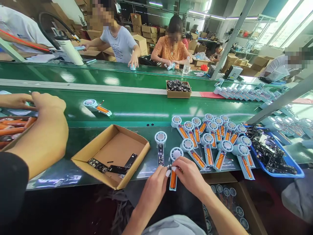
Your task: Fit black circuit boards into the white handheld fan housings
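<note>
Just past the bench's front edge, a pale blue handheld fan (176,153) points its handle toward me, an orange battery (173,181) in the open handle. My left hand (155,184) comes in from the left, its thumb and fingers pinched over the fan's neck on a tiny dark part I cannot make out. From the right, my right hand (192,176) has closed fingers on the same fan, with its thumb across the neck. Left of them lies another fan (160,138), a black circuit board (160,155) in its handle.
A cardboard tray (96,143) with several circuit boards stands left. Several open fans (207,138) spread right, beside a blue bin (288,173) of boards. A co-worker's arm (49,124) reaches in at left. A lone fan (90,103) lies on the green belt (137,107).
</note>
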A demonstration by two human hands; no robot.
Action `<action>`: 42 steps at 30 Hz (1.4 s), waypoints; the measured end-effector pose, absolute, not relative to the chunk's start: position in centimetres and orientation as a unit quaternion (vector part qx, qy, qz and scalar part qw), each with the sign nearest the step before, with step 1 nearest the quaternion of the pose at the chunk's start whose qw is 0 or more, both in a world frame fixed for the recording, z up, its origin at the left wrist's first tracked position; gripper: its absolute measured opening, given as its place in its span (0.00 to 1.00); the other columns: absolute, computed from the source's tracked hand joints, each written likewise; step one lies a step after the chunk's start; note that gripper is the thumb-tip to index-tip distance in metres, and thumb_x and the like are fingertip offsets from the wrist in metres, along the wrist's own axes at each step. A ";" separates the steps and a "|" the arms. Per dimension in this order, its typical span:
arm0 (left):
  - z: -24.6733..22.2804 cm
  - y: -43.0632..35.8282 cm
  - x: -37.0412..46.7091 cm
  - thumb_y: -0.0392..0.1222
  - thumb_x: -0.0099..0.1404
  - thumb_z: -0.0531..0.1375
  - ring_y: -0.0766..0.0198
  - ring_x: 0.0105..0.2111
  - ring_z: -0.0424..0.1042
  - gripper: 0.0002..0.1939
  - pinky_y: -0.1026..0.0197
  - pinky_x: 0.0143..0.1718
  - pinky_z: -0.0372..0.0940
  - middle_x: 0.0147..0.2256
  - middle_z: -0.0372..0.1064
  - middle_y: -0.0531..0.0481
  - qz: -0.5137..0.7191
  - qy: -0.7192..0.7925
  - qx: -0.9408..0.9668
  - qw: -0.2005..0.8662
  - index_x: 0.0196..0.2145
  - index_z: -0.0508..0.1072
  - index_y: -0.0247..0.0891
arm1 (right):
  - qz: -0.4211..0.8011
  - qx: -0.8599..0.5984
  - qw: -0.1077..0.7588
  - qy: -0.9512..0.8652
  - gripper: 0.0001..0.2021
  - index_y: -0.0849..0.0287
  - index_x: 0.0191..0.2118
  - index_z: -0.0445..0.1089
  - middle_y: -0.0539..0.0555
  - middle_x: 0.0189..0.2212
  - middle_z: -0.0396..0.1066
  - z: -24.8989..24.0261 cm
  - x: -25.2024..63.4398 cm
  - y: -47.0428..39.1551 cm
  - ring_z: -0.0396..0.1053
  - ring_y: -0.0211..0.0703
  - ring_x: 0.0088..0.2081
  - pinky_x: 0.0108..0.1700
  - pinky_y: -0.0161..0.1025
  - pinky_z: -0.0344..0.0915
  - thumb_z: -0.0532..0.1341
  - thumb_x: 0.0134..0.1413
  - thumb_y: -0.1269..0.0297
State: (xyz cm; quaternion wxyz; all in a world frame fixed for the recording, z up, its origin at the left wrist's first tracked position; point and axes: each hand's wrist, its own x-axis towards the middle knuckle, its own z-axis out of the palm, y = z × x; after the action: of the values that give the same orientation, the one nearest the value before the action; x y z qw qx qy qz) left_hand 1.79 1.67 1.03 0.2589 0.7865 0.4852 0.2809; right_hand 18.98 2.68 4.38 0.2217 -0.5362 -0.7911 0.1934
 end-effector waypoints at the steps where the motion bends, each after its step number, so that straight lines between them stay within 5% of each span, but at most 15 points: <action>1: 1.3 1.9 1.5 0.33 0.72 0.45 0.57 0.32 0.74 0.14 0.60 0.32 0.65 0.34 0.71 0.48 0.275 0.473 0.793 0.268 0.37 0.69 0.42 | 0.222 -0.535 0.239 -0.779 0.09 0.58 0.38 0.72 0.52 0.35 0.73 4.3 19.2 2.9 0.71 0.42 0.35 0.37 0.35 0.66 0.60 0.60 0.80; 5: 2.3 2.9 0.7 0.31 0.72 0.46 0.59 0.32 0.72 0.15 0.61 0.32 0.62 0.32 0.69 0.50 0.247 0.445 0.806 0.302 0.34 0.68 0.42 | 0.290 -0.494 0.268 -0.775 0.13 0.57 0.47 0.73 0.52 0.37 0.74 4.3 20.4 3.6 0.72 0.42 0.37 0.40 0.35 0.67 0.61 0.61 0.78; 15: 2.5 3.4 1.0 0.33 0.71 0.46 0.59 0.32 0.72 0.15 0.60 0.33 0.64 0.32 0.70 0.50 0.233 0.440 0.807 0.320 0.33 0.70 0.42 | 0.298 -0.481 0.286 -0.773 0.10 0.56 0.46 0.75 0.54 0.38 0.75 4.1 20.9 3.4 0.73 0.43 0.39 0.42 0.38 0.70 0.58 0.64 0.73; 21: 0.4 1.5 1.9 0.32 0.69 0.45 0.55 0.47 0.76 0.18 0.55 0.46 0.72 0.47 0.76 0.41 0.305 0.486 0.757 0.312 0.47 0.71 0.39 | 0.344 -0.501 0.300 -0.735 0.19 0.54 0.54 0.71 0.55 0.47 0.74 5.3 23.6 1.8 0.73 0.44 0.48 0.50 0.42 0.71 0.53 0.63 0.77; 27: -0.4 1.0 1.9 0.34 0.70 0.44 0.55 0.39 0.78 0.16 0.55 0.38 0.73 0.38 0.74 0.43 0.315 0.531 0.746 0.251 0.40 0.71 0.40 | 0.312 -0.501 0.225 -0.775 0.31 0.50 0.61 0.65 0.55 0.52 0.72 4.6 23.2 0.2 0.72 0.44 0.51 0.53 0.43 0.70 0.50 0.56 0.84; 32: -0.7 0.8 1.8 0.36 0.71 0.45 0.55 0.35 0.78 0.16 0.58 0.32 0.72 0.36 0.74 0.43 0.312 0.562 0.739 0.204 0.41 0.73 0.40 | 0.307 -0.478 0.272 -0.777 0.22 0.54 0.51 0.75 0.56 0.45 0.77 3.6 22.6 0.7 0.75 0.45 0.46 0.49 0.43 0.72 0.52 0.60 0.81; 38: -1.6 0.6 1.9 0.37 0.70 0.48 0.52 0.47 0.78 0.17 0.52 0.45 0.74 0.47 0.77 0.39 0.351 0.572 0.702 0.238 0.52 0.70 0.38 | 0.475 -0.493 0.332 -0.649 0.13 0.57 0.46 0.78 0.54 0.41 0.80 3.7 23.0 2.2 0.79 0.44 0.38 0.41 0.40 0.76 0.56 0.65 0.68; 42: -0.7 0.7 1.9 0.34 0.68 0.49 0.53 0.49 0.77 0.19 0.52 0.48 0.72 0.49 0.77 0.42 0.368 0.561 0.685 0.285 0.52 0.70 0.41 | 0.384 -0.514 0.314 -0.700 0.12 0.55 0.44 0.79 0.52 0.37 0.80 4.0 22.7 3.1 0.77 0.42 0.35 0.39 0.38 0.74 0.57 0.64 0.69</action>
State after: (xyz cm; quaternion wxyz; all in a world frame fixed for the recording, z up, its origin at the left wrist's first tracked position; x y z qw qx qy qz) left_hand 1.94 0.74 -0.69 0.2846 0.6851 0.5607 0.3677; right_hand 22.65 3.08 4.02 0.3137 -0.5141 -0.7000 0.3839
